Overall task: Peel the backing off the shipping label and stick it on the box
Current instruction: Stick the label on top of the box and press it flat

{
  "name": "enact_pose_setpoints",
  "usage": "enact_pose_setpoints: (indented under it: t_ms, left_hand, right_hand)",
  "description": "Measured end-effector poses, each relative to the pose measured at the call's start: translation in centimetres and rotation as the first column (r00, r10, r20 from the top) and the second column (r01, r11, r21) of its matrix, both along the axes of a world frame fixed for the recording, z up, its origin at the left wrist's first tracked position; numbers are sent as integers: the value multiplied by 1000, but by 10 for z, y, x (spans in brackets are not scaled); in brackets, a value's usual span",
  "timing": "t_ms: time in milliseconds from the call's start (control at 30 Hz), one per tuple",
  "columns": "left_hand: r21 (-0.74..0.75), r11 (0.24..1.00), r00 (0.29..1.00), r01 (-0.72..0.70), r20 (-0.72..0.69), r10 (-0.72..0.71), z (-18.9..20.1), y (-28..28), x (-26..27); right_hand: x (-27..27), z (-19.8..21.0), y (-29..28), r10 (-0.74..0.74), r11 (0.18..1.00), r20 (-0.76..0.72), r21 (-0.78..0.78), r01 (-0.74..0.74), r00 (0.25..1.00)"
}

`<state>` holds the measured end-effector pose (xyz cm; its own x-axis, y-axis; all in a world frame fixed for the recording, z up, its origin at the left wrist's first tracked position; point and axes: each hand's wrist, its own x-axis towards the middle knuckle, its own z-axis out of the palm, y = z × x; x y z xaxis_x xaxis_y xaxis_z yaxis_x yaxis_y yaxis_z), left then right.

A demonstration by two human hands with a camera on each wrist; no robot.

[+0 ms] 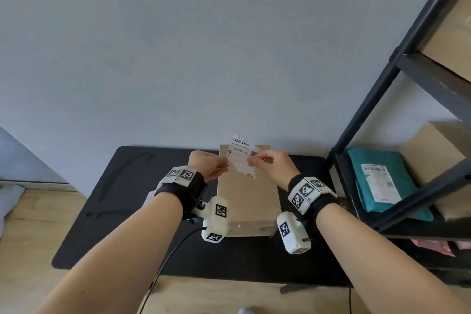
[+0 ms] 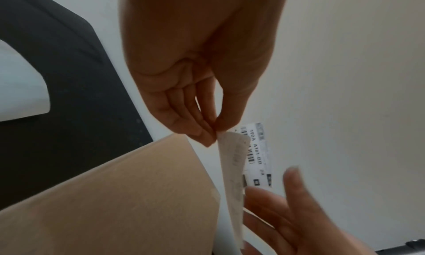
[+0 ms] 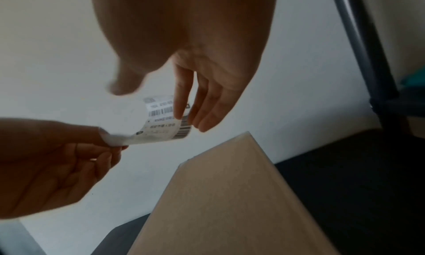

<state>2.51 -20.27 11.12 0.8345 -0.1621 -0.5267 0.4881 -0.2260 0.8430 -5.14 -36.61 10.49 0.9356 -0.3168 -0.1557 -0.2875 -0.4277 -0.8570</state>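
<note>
both hands held the shipping label (image 1: 242, 158) up in the air above the far end of the box (image 1: 248, 201), probably so each side of the sheet stayed free to be worked apart. the left hand (image 1: 210, 166) pinched the label's left edge between thumb and fingers (image 2: 202, 131), which would anchor the sheet while the other hand hunted for a corner. the right hand (image 1: 271, 164) met the label's right edge; in the right wrist view its fingers (image 3: 180, 102) were nearly straight, with a fingertip against the printed face beside a barcode and the thumb apart from the paper. whether it truly gripped the label i could not tell, since the head view suggested a light pinch and the wrist view an open touch.

the label curled between the two hands, printed side toward the person. whether the backing had begun to lift could not be made out, so the peel seemed barely started, if at all.

the box lay flat on the dark mat (image 1: 122, 199) covering the tabletop, its long side running from the near edge toward the far edge by the wall, its plain top face up and bare, ready to receive the label. black shelving (image 1: 382, 99) stood at the tabletop's right edge, holding a teal parcel (image 1: 382, 183) and brown cartons (image 1: 448, 41), well apart from the hands.
</note>
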Motion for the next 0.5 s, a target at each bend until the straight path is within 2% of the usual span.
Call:
enact_pose_setpoints:
  t_ms: [100,233,300,500]
  left_hand:
    - [-23,1000,1000,-20,-15,20,-11,-7,-8]
    - [-27,1000,999,-6,-43,5,-26,-13,-20]
    - [-11,999,998,34,-57,-35,-34,-14,-23]
    - [82,983,985,166,-64,-161,-51,-12,-24]
  right_hand:
    - [-3,-18,-18,-19,999,-77,29,22,997]
    - [-10,-31,-22,-7,970,-233,235,63,973]
    - [-13,-37,-22,-9,954,-272,286,90,962]
    - [-12,-50,-18,-45,962,-340,239,132,940]
